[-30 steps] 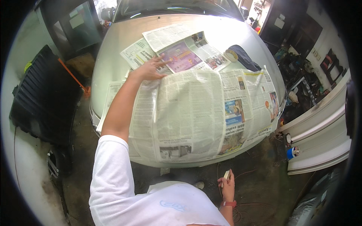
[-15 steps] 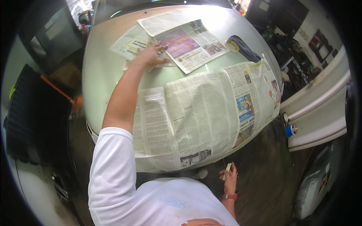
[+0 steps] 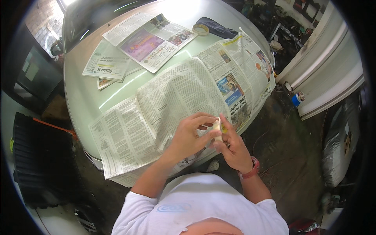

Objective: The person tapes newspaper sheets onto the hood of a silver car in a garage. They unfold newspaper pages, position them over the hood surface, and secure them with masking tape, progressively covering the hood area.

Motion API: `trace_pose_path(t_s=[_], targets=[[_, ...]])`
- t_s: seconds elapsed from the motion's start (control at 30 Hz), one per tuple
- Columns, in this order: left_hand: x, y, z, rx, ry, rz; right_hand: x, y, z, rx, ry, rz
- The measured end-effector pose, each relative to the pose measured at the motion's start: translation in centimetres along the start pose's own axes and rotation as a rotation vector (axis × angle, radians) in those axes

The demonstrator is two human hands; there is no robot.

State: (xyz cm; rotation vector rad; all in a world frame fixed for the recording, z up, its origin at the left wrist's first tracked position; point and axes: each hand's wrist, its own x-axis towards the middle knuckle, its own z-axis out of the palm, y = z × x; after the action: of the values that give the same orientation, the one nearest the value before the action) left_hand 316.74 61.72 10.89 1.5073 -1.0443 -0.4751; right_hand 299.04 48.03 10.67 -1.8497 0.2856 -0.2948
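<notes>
Left hand and right hand are facing each other before the chest, their fingertips nearly converging.
Both elbows are bending as the left forearm and right forearm are angling inward; the left fingers are arching above the thumb, the right ones pointing up.

Burns out to near white at top centre on the car hood; glints in pale streaks along the windshield at upper left and over the hood left of centre; glows on the brick wall at far upper left; dims on the floor at lower right and sinks nearly to black on the ribbed panel at lower left; softens small print on the newspaper mid-frame; bows straight edges toward the rim; falls to black in all four corners.
</notes>
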Motion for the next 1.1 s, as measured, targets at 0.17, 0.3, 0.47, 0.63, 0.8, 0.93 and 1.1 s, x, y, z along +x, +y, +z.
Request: trace_pose_path(t_s=[0.17, 0.3, 0.47, 0.63, 0.8, 0.93, 1.1], targets=[[0.7, -0.1, 2.4, 0.053, 0.262, -0.154, 0.6, 2.0, -0.9, 0.050, -0.116, -0.004], [0.5, 1.2, 3.1, 0.484, 0.316, 0.039, 2.0, 4.2, -2.2, 0.424, -0.272, 0.273], [6.3, 1.2, 2.2, 0.690, 0.575, -0.003, 1.3, 4.7, -3.6, -0.274, 0.263, -0.583], [17.4, -2.6, -4.0, 0.768, 0.565, 0.126, -1.6, 7.9, -6.1, -0.260, 0.332, -0.532], [23.6, -7.0, -5.8, 0.914, 0.391, 0.020, -6.2, 13.7, -8.3, 0.000, 0.457, -0.012], [25.7, -8.8, -6.2, 1.094, 0.293, -0.061, -10.7, 16.9, -11.3, 0.031, 0.545, 0.274], [26.4, -8.5, -7.1, 1.149, 0.232, -0.271, -14.1, 18.6, -13.5, 0.031, 0.657, 0.392]])
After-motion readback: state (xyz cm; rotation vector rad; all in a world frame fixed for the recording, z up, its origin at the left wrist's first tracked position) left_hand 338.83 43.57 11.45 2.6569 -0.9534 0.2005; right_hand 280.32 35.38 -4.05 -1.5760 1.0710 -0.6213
